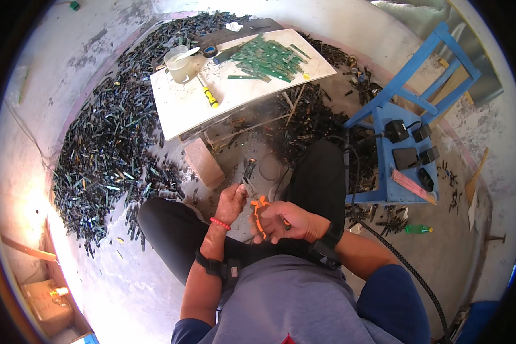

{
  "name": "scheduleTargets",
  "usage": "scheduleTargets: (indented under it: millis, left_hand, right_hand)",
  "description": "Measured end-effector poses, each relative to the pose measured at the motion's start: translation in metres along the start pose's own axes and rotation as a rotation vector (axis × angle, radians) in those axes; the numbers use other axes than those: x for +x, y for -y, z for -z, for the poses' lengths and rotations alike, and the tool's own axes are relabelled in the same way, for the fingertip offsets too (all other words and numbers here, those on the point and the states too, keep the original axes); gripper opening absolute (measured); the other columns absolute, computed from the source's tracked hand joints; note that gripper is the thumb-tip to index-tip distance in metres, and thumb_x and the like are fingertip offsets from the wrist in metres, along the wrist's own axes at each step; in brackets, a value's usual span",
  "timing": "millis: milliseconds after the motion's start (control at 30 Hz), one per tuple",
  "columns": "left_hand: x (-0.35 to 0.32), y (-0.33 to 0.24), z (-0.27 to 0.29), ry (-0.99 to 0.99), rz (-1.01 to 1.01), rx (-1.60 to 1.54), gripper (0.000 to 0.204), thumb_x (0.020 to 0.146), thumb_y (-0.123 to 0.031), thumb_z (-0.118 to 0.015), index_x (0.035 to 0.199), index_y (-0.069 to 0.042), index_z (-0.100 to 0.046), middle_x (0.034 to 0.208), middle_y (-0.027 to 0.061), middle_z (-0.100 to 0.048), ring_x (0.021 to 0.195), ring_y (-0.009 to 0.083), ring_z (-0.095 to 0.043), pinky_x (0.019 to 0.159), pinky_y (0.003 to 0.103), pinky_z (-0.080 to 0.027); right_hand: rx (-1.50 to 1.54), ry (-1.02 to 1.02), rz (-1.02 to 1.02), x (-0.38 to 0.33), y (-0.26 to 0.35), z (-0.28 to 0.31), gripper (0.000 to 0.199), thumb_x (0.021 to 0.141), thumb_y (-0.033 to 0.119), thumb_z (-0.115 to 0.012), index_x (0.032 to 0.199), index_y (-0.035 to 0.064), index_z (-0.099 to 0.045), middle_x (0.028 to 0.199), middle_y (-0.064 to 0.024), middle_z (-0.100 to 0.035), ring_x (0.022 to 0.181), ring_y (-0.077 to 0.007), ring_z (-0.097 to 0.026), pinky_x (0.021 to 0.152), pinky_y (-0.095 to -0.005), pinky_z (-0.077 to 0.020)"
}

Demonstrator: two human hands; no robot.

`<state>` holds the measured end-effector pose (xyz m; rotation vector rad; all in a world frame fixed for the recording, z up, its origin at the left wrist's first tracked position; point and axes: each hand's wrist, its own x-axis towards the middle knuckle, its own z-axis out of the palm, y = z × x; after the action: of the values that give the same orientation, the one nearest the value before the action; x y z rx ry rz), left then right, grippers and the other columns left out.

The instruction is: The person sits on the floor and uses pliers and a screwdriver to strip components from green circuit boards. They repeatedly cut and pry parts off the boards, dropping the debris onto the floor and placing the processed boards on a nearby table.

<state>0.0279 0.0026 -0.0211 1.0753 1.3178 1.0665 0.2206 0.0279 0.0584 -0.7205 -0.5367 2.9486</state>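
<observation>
My left hand [233, 202], a red bead bracelet at its wrist, is closed in a pinch in front of my lap. From its fingertips a narrow dark strip [249, 169] with a pale lower end points away from me. Close by on the right, my right hand [289, 222] is closed around orange-handled pliers [259, 215]. Fingers hide part of the tool, so I cannot tell whether its jaws touch the strip. Both wrists wear black straps.
A white-topped table [183, 114] ahead bears green strips [269, 57], a yellow screwdriver [210, 97] and a cloudy container [179, 64]. Dark scrap [109, 137] heaps leftward. A brick [204, 163] lies below. Adapters [397, 131] sit on the blue chair [387, 114]; a cable [395, 246] runs at right.
</observation>
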Motion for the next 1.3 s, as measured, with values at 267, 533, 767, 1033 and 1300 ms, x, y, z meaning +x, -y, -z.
scheduleTargets:
  millis: [267,533,767,1033,1300]
  left_hand:
    - [-0.002,-0.006,0.001,-0.006,0.074,-0.132,0.038,0.096,-0.032,-0.044,0.072,-0.004,-0.049,0.056,-0.0024,-0.043,0.045,0.0049,-0.036,0.041,0.022,-0.03]
    - [-0.001,-0.007,0.001,-0.004,-0.007,0.002,0.041,0.097,-0.037,-0.041,0.072,-0.005,-0.051,0.056,-0.0015,-0.045,0.048,0.0069,-0.04,0.043,0.023,-0.033]
    - [0.003,0.015,0.003,-0.05,-0.114,0.038,0.039,0.097,-0.035,-0.042,0.079,-0.003,-0.056,0.061,-0.0017,-0.05,0.053,0.0063,-0.043,0.047,0.023,-0.035]
    - [0.0,0.006,0.009,0.052,-0.009,0.024,0.033,0.096,-0.03,-0.045,0.084,-0.002,-0.058,0.071,-0.0014,-0.056,0.06,0.0055,-0.048,0.05,0.021,-0.04]
    - [-0.001,0.009,0.005,0.004,0.019,-0.179,0.035,0.096,-0.034,-0.046,0.082,-0.004,-0.057,0.067,-0.0008,-0.054,0.056,0.0065,-0.046,0.047,0.021,-0.038]
  right_hand:
    - [0.061,0.018,0.075,0.0,-0.017,-0.013,0.031,0.087,0.019,-0.041,0.11,0.0003,-0.051,0.104,-0.0157,-0.061,0.093,-0.0288,-0.062,0.061,-0.0299,-0.0534]
    - [0.093,0.069,0.069,0.001,-0.015,-0.014,0.033,0.087,0.022,-0.043,0.112,-0.0002,-0.051,0.102,-0.0143,-0.061,0.092,-0.0273,-0.062,0.06,-0.0284,-0.0528]
    - [0.333,0.054,0.116,0.01,-0.024,-0.031,0.035,0.088,0.022,-0.047,0.112,-0.0032,-0.051,0.1,-0.0151,-0.061,0.089,-0.0299,-0.062,0.055,-0.0268,-0.0524]
    - [0.402,-0.024,0.166,0.009,-0.024,-0.044,0.035,0.088,0.021,-0.047,0.112,-0.0047,-0.052,0.093,-0.0141,-0.061,0.083,-0.0287,-0.062,0.05,-0.025,-0.0479]
    - [0.18,-0.005,0.202,0.003,-0.019,-0.048,0.031,0.086,0.021,-0.046,0.105,-0.0016,-0.054,0.081,-0.0113,-0.061,0.067,-0.0219,-0.062,0.047,-0.024,-0.0416]
